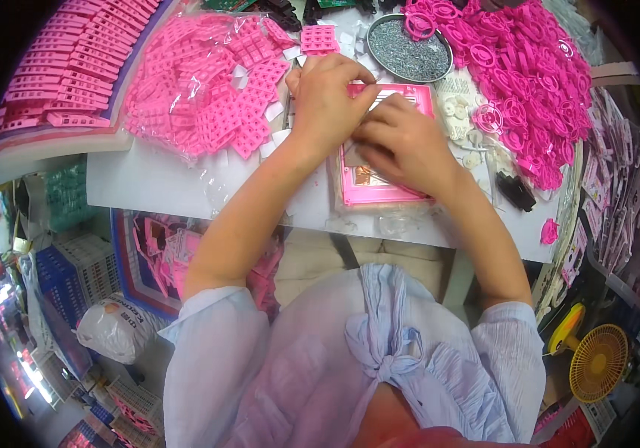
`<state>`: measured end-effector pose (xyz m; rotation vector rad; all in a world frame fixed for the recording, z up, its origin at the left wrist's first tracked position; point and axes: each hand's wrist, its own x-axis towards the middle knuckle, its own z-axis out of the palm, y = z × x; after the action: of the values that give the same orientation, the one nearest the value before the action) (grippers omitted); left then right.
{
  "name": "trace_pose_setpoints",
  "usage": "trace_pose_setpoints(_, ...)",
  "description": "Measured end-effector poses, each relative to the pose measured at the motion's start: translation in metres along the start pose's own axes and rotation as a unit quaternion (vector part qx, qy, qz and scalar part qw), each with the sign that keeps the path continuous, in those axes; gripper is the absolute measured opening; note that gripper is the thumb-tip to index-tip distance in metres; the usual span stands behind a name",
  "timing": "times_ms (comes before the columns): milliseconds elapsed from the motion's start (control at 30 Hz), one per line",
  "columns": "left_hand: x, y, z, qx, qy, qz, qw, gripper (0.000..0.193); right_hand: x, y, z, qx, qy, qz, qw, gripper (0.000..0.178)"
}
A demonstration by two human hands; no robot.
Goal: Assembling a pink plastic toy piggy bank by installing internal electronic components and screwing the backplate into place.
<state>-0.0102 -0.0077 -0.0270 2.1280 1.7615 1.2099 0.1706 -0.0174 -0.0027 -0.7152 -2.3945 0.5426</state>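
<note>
A shallow pink plastic casing lies on the worktable in front of me, with a brownish piece and thin lines inside it. My left hand is over its upper left corner, thumb and forefinger drawn together; whatever is between them is hidden. Over the casing's middle and right side, my right hand has its fingers curled down into it, covering what they grip. Just beyond the casing stands a round metal dish of small grey screws. A pink grid-shaped piece lies past my left hand.
Pink keypad pieces in clear plastic are heaped at left, beside a crate of stacked pink casings. Magenta ring-shaped parts pile up at right. Small white round parts and a black part lie nearer. A yellow fan stands lower right.
</note>
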Motion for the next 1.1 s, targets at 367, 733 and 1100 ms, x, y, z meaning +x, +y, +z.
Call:
trace_pose_setpoints(367,-0.003,0.003,-0.001,0.068,-0.011,0.126,0.990,0.012,0.024,0.040,-0.032,-0.045,0.055,0.017,0.997,0.018)
trace_pose_setpoints(733,-0.009,0.004,0.000,-0.039,-0.043,0.060,0.997,0.009,0.003,0.010,-0.032,-0.237,-0.127,0.033,0.963,0.010)
trace_pose_setpoints(1100,0.022,0.012,-0.012,0.086,-0.207,0.247,0.943,0.007,-0.034,0.002,-0.029,-0.072,-0.026,0.067,0.995,0.010)
